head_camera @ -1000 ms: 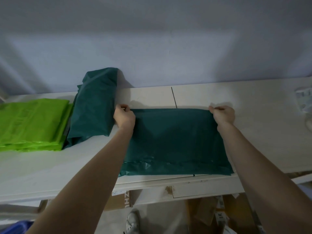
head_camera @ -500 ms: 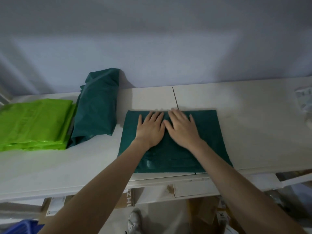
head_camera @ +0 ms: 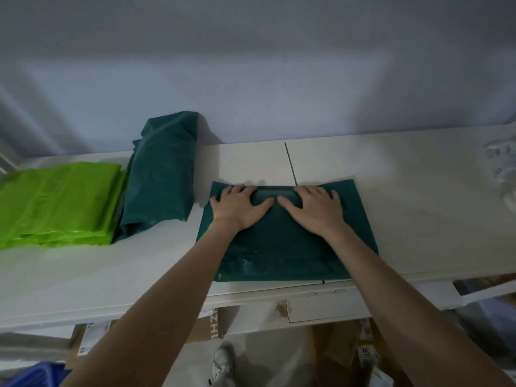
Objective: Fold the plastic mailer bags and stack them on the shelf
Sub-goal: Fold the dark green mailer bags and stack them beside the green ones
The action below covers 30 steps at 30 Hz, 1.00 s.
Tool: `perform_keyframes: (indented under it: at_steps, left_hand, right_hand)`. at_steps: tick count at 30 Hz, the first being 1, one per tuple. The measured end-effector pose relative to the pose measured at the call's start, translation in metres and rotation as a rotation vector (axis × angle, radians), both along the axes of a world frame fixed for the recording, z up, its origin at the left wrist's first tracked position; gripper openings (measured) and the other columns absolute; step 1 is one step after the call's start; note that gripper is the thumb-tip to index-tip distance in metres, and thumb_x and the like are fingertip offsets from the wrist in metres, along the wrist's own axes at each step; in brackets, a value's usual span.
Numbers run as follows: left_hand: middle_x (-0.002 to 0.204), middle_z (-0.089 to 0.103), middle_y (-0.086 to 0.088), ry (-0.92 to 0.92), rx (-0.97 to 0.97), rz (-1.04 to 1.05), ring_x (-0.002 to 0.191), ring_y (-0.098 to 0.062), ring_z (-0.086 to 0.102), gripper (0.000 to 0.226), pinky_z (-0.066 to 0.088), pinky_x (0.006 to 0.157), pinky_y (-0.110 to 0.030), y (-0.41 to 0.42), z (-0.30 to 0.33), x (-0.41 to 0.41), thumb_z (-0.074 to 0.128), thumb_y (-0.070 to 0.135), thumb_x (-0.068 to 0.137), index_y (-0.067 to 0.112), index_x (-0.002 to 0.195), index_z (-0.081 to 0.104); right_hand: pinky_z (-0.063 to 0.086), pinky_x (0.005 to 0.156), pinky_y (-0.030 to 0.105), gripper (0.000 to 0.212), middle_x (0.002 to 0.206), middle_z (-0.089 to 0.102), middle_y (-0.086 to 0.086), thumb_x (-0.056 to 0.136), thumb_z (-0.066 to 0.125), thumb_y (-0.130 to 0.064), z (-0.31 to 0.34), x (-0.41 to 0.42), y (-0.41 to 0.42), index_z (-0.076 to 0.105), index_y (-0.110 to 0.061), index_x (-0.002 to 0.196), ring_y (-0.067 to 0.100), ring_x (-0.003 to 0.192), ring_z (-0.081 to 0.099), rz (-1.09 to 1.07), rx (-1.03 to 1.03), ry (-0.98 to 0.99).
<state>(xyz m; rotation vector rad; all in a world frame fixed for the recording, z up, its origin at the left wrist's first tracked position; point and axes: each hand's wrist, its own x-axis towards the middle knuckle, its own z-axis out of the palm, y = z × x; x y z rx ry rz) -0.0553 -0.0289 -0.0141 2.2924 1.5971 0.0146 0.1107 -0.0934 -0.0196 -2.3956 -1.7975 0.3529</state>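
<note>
Both grips flat, left hand (head_camera: 238,206), right hand (head_camera: 317,208), pressing folded dark-green mailer bag (head_camera: 282,247)

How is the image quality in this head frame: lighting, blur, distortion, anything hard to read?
Head view: dim, bluish light; both flat hands, left hand and right hand, read sharp on the dark green plastic mailer bag; wide-angle bending curves the white shelf edge; faint sheen on the bright green bag stack; the white object at far right is blurred; the floor below is soft and murky.
</note>
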Motion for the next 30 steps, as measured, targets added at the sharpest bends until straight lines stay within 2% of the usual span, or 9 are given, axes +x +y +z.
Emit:
perform_keyframes:
  at_steps: [2, 7, 12, 18, 21, 24, 27, 30]
  left_hand:
    - [0.154, 0.024, 0.009, 0.001, -0.028, 0.017, 0.142, -0.019, 0.018, 0.072, 0.014, 0.112, -0.053, 0.003, -0.002, -0.010, 0.025, 0.075, 0.083, 0.035, 0.143, 0.029]
    - [0.158, 0.014, 0.007, -0.175, 0.005, 0.058, 0.145, -0.015, 0.009, 0.066, 0.004, 0.117, -0.048, -0.001, -0.018, -0.014, 0.026, 0.067, 0.089, 0.034, 0.146, 0.024]
    - [0.158, 0.013, 0.003, -0.197, 0.020, 0.061, 0.146, -0.018, 0.007, 0.067, 0.001, 0.118, -0.046, 0.009, -0.020, -0.010, 0.027, 0.066, 0.090, 0.033, 0.147, 0.021]
    - [0.158, 0.012, 0.000, -0.209, 0.022, 0.061, 0.146, -0.020, 0.006, 0.070, 0.001, 0.117, -0.041, 0.022, -0.020, -0.002, 0.027, 0.068, 0.089, 0.032, 0.148, 0.019]
    - [0.159, 0.009, -0.003, -0.135, 0.029, 0.032, 0.146, -0.026, 0.004, 0.073, 0.000, 0.118, -0.046, 0.022, -0.017, -0.004, 0.022, 0.071, 0.087, 0.032, 0.149, 0.016]
    - [0.159, 0.007, -0.003, -0.071, 0.204, 0.002, 0.146, -0.027, 0.001, 0.067, -0.006, 0.117, -0.046, 0.010, -0.010, -0.011, 0.014, 0.065, 0.091, 0.030, 0.148, 0.018]
    - [0.158, 0.013, 0.000, -0.114, 0.346, -0.058, 0.146, -0.019, 0.004, 0.055, -0.003, 0.119, -0.044, -0.015, 0.001, -0.017, 0.015, 0.050, 0.098, 0.028, 0.148, 0.021]
    - [0.159, 0.005, 0.005, -0.127, 0.225, -0.140, 0.147, -0.017, -0.002, 0.057, -0.005, 0.118, -0.046, -0.045, -0.003, -0.022, 0.022, 0.053, 0.097, 0.035, 0.149, 0.010]
  right_hand:
    - [0.009, 0.116, 0.048, 0.072, 0.155, 0.023, -0.003, 0.090, 0.015, -0.069, -0.001, 0.022, -0.010, 0.028, -0.026, 0.146, 0.017, 0.143, 0.020, -0.067, -0.025, 0.018]
    - [0.001, 0.119, 0.045, 0.066, 0.159, 0.006, -0.007, 0.094, 0.012, -0.061, -0.015, 0.044, -0.028, 0.012, -0.026, 0.150, 0.010, 0.145, 0.006, -0.104, -0.009, 0.112]
    - [-0.007, 0.117, 0.046, 0.065, 0.159, 0.000, -0.007, 0.095, 0.008, -0.058, -0.019, 0.043, -0.018, 0.003, -0.025, 0.151, 0.007, 0.145, -0.001, -0.108, 0.010, 0.096]
    - [-0.004, 0.117, 0.049, 0.065, 0.159, 0.002, -0.003, 0.095, 0.008, -0.057, -0.021, 0.047, -0.005, 0.001, -0.024, 0.151, 0.010, 0.146, 0.001, -0.119, 0.056, 0.027]
    - [-0.006, 0.115, 0.052, 0.068, 0.159, 0.006, 0.000, 0.094, 0.007, -0.060, -0.017, 0.048, -0.004, 0.003, -0.023, 0.151, 0.015, 0.146, 0.004, -0.122, 0.037, -0.101]
    - [-0.002, 0.114, 0.053, 0.065, 0.158, 0.012, 0.004, 0.096, 0.015, -0.056, -0.006, 0.041, -0.012, 0.013, -0.019, 0.150, 0.023, 0.145, 0.010, -0.103, 0.101, -0.239]
    - [0.010, 0.117, 0.049, 0.060, 0.158, 0.013, 0.005, 0.098, 0.022, -0.048, 0.011, 0.016, -0.031, 0.016, -0.017, 0.149, 0.024, 0.144, 0.015, -0.034, 0.212, -0.174]
    - [0.010, 0.115, 0.051, 0.063, 0.159, 0.006, 0.002, 0.095, 0.011, -0.057, 0.011, -0.022, -0.057, 0.010, -0.026, 0.150, 0.025, 0.145, 0.008, 0.064, 0.191, -0.088]
